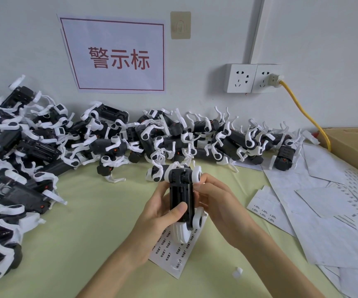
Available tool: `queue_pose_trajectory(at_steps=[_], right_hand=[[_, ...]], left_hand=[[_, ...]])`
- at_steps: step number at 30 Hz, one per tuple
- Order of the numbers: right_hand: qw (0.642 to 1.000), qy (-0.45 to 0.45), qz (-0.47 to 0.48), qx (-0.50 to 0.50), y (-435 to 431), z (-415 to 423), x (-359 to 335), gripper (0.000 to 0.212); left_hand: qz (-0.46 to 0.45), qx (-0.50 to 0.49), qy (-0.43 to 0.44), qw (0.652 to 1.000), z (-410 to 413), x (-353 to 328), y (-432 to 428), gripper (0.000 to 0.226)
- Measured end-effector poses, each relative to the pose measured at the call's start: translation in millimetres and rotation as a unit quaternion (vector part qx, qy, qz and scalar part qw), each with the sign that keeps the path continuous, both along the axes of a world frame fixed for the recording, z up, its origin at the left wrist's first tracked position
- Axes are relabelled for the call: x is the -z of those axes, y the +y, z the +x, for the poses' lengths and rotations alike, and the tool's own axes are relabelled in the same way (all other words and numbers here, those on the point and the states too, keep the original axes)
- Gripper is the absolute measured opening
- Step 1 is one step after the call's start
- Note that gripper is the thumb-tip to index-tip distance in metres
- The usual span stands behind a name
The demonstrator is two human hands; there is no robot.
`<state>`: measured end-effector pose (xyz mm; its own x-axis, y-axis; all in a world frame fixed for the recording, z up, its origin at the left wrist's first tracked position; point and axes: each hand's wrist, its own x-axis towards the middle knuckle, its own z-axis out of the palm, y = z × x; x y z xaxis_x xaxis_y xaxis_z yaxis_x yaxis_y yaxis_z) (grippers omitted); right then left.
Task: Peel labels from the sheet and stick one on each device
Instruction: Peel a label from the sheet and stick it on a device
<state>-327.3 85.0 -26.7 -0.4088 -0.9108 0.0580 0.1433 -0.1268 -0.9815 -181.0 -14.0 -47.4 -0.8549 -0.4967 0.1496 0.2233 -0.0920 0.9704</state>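
I hold one black-and-white device [181,190] upright over the middle of the table. My left hand [163,209] grips its black body from the left, thumb across the lower front. My right hand [214,203] holds its right side, fingertips by the white wheel at the top. Under the device lies the label sheet [174,252] with rows of small printed labels. Whether a label sits on the device cannot be told.
Several more devices are heaped along the wall [173,136] and at the left [12,168]. Used backing sheets [324,211] cover the right side. A cardboard box [352,143] stands far right; a yellow cable [302,110] runs from the wall socket. A small white scrap [237,272] lies near my right forearm.
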Motion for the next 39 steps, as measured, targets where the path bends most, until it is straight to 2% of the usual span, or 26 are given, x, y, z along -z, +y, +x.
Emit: queue_pose_trajectory(at_steps=[13,19,22,25,29,32,34,35,37,39], right_hand=[[1.000,-0.027,0.007,-0.007,0,2,1,0.008],[1.000,-0.024,-0.001,-0.006,1,3,-1,0.015],[1.000,-0.006,-0.005,0.002,1,4,-2,0.005],[0.999,0.016,-0.015,0.037,0,7,-2,0.017],[0.978,0.150,-0.021,0.141,-2,8,-2,0.017],[0.964,0.152,-0.075,0.203,0,3,-3,0.023],[0.957,0.164,-0.096,0.221,3,-2,-7,0.014],[0.957,0.177,-0.087,0.211,4,-5,-8,0.013],[0.971,0.196,-0.051,0.125,8,-11,-11,0.034],[0.981,0.193,-0.017,0.011,12,-16,-13,0.049]], left_hand=[[-0.005,-0.005,0.006,1.000,0,0,-1,0.038],[0.010,-0.010,0.001,1.000,-1,0,0,0.039],[0.029,-0.010,-0.008,1.000,-1,-1,0,0.035],[0.065,-0.010,-0.008,0.998,-2,-2,-1,0.039],[0.082,-0.042,-0.028,0.995,0,-8,-3,0.055],[0.066,-0.048,-0.077,0.994,2,-5,-6,0.060],[0.058,-0.038,-0.085,0.994,6,0,-8,0.051],[0.039,-0.031,-0.086,0.995,7,0,-9,0.046],[0.016,-0.019,-0.086,0.996,8,-1,-7,0.043],[0.056,0.013,-0.096,0.994,9,-4,-6,0.039]])
